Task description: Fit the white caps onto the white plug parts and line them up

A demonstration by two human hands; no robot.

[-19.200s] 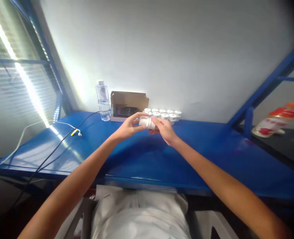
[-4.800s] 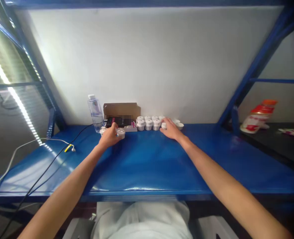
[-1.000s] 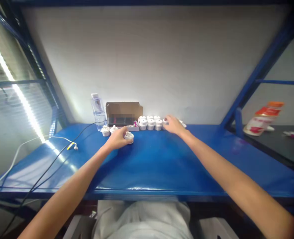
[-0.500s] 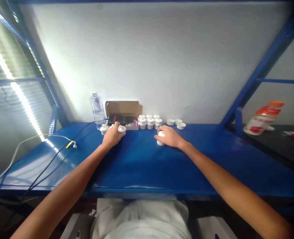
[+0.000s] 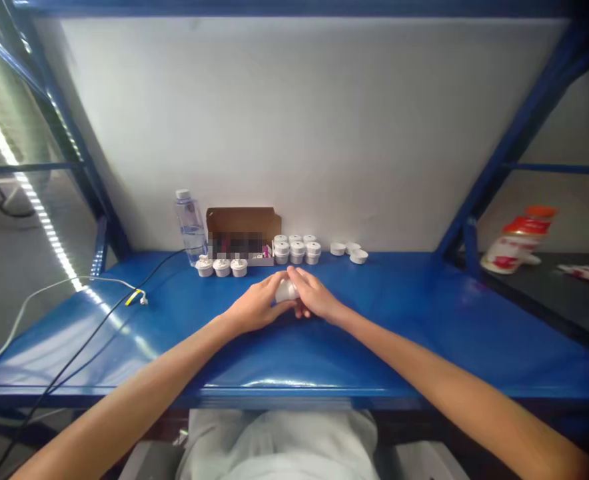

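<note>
My left hand (image 5: 256, 309) and my right hand (image 5: 315, 299) meet over the middle of the blue table (image 5: 404, 320), both closed around one small white jar (image 5: 286, 291). Only part of the jar shows between the fingers. Behind them, a cluster of several white jars (image 5: 295, 249) stands by the wall. Three jars with knobbed tops (image 5: 221, 267) stand in a row to the left. Three loose white lids (image 5: 349, 251) lie to the right of the cluster.
A brown cardboard box (image 5: 242, 230) and a clear water bottle (image 5: 188, 225) stand at the back by the wall. Black and white cables (image 5: 105, 293) run over the table's left side. A red and white bag (image 5: 517, 239) lies on a dark shelf to the right.
My right hand carried a white jar from the back toward the table's middle. My left hand left the third knobbed jar in the row and came over to grip the same jar.
</note>
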